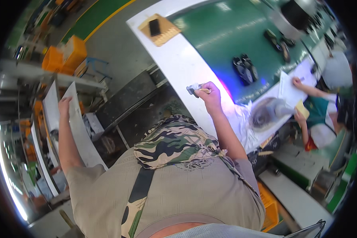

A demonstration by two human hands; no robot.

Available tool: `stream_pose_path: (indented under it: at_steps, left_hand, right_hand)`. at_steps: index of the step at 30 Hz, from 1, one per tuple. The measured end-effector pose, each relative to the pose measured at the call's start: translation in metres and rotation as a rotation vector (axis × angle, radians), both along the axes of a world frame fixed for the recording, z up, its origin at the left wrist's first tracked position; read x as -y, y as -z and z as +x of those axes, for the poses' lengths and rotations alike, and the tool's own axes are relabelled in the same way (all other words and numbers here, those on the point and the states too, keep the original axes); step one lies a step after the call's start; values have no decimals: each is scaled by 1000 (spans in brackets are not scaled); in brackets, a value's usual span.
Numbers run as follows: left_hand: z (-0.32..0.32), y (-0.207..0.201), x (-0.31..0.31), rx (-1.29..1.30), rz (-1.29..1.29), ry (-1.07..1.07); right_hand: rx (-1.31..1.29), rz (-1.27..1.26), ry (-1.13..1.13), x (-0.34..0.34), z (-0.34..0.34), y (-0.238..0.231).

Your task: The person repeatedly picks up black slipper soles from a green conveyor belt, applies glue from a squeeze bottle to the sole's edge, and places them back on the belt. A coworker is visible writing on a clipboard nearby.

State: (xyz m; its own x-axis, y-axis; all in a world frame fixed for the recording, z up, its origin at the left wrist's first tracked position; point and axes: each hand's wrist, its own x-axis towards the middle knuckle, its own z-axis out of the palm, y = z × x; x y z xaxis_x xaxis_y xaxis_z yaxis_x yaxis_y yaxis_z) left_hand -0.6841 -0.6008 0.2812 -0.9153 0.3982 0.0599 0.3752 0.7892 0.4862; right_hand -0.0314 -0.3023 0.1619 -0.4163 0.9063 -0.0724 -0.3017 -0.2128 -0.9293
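Observation:
My right hand (211, 97) is raised over the white tabletop edge (178, 59). Its fingers pinch a small wooden-handled tool (193, 89) whose dark end has something white on it; I cannot make out more of its kind. Out to the left, my left hand (64, 104) is closed, its fingers curled in front of an upright white panel (76, 119). Whether it grips anything is hidden. A camouflage apron (174, 142) covers my front.
Dark shoes (245, 69) stand on the green belt (218, 35) beyond the tabletop. A phone (154, 27) lies on brown cardboard (164, 36). White cloth (242, 121) and a grey round bowl-like thing (261, 115) lie at right, near another person's hands (297, 82). Orange crates (65, 55) stand far left.

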Motion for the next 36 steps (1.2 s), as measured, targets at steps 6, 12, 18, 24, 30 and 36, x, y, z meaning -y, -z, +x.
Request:
stream_pose_path:
  at_steps: [6, 12, 18, 24, 30, 36]
  left_hand:
    - [245, 95, -277, 899, 113, 445]
    - [483, 188, -436, 1305, -274, 803]
    - [638, 237, -516, 1444, -477, 840]
    - [701, 254, -552, 1430, -693, 818]
    - [683, 295, -553, 1622, -541, 716]
    - [613, 285, -526, 2002, -459, 780]
  right_hand:
    - [23, -26, 317, 21, 74, 3]
    - [113, -40, 604, 55, 132, -3]
    - [214, -171, 1005, 125, 170, -15]
    - [188, -252, 1408, 191, 153, -10]
    - [72, -314, 1483, 206, 133, 18]
    - [140, -322, 1311, 161, 139, 9]
